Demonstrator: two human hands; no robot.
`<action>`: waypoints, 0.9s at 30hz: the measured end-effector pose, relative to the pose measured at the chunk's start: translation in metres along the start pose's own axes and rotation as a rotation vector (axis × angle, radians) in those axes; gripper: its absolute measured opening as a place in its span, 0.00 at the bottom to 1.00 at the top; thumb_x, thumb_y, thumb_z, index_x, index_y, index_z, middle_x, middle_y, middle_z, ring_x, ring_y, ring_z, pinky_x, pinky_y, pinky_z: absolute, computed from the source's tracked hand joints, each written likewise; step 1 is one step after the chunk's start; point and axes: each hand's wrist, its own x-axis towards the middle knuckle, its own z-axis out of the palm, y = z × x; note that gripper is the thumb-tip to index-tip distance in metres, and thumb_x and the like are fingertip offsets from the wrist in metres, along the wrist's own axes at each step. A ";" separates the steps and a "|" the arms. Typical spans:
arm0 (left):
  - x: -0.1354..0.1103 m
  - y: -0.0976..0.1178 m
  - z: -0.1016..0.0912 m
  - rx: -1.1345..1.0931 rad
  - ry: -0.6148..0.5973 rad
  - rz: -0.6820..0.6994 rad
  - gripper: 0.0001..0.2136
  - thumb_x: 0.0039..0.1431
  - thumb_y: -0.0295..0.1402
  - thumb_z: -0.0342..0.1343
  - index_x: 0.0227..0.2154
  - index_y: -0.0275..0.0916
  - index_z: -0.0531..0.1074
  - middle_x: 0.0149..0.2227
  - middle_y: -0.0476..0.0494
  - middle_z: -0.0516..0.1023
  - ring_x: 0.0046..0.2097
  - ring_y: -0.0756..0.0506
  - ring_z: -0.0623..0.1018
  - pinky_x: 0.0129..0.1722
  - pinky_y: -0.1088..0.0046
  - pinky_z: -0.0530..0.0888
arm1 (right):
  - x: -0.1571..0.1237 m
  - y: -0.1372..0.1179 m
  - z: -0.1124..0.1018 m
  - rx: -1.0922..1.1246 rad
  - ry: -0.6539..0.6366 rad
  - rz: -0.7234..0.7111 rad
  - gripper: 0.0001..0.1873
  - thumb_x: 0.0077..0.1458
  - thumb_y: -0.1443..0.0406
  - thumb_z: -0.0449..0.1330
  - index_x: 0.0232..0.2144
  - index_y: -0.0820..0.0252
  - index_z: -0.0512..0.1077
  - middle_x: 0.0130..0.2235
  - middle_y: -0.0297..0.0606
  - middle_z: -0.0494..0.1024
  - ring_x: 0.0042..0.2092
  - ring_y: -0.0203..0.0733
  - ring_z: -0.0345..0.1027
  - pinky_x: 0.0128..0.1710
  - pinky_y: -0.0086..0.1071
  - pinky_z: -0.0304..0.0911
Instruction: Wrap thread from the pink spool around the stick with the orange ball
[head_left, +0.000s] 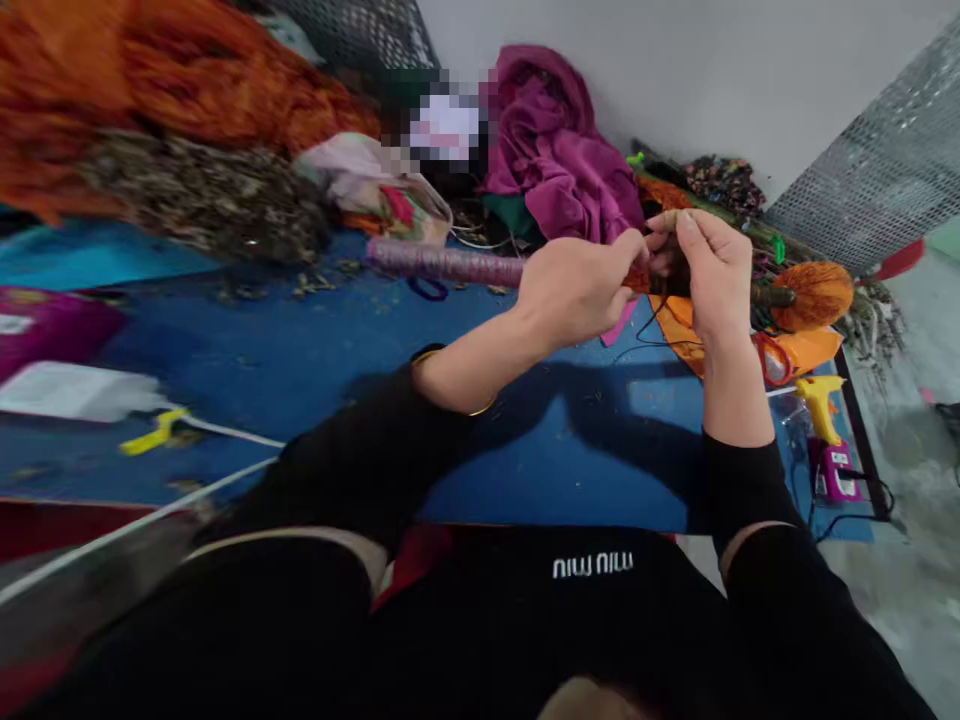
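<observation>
A long rod (450,262) wound in shiny pinkish-purple thread lies crosswise in front of me. My left hand (574,285) is closed around it near the middle. At its right, my right hand (716,260) is closed, thumb and forefinger pinched together close to the left fingertips. What they pinch is too small to make out. Beneath the hands, a thin dark cord (643,335) trails down to the table. Past my right hand shows a dark brown rod end (772,296), close to a round orange fibrous bundle (817,293).
The blue table (337,340) carries orange cloth (210,70), dried plant matter (202,190) and magenta cloth (570,150) along the back. A yellow glue gun (823,405) stands at the right edge. At left lie a white bottle (82,390) and a yellow clip-like piece (154,432).
</observation>
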 end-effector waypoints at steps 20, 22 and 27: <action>0.004 -0.016 0.021 -0.068 0.099 0.323 0.17 0.68 0.31 0.50 0.49 0.41 0.85 0.43 0.39 0.89 0.41 0.38 0.85 0.35 0.65 0.73 | 0.003 0.000 -0.014 -0.162 -0.035 0.088 0.24 0.64 0.45 0.64 0.32 0.59 0.80 0.34 0.35 0.82 0.26 0.27 0.61 0.25 0.27 0.59; 0.007 -0.022 0.017 -0.111 0.132 0.283 0.18 0.68 0.32 0.51 0.52 0.43 0.85 0.44 0.39 0.89 0.43 0.39 0.85 0.37 0.65 0.74 | 0.002 -0.010 -0.027 -0.145 -0.016 0.087 0.22 0.63 0.48 0.65 0.29 0.59 0.79 0.34 0.34 0.82 0.24 0.26 0.58 0.23 0.26 0.55; 0.012 -0.045 -0.005 -0.136 0.166 0.096 0.19 0.67 0.36 0.53 0.54 0.52 0.85 0.45 0.44 0.89 0.47 0.38 0.85 0.40 0.64 0.73 | -0.005 -0.045 -0.089 -0.194 0.118 0.129 0.14 0.61 0.64 0.65 0.23 0.59 0.75 0.32 0.36 0.82 0.19 0.24 0.51 0.19 0.29 0.45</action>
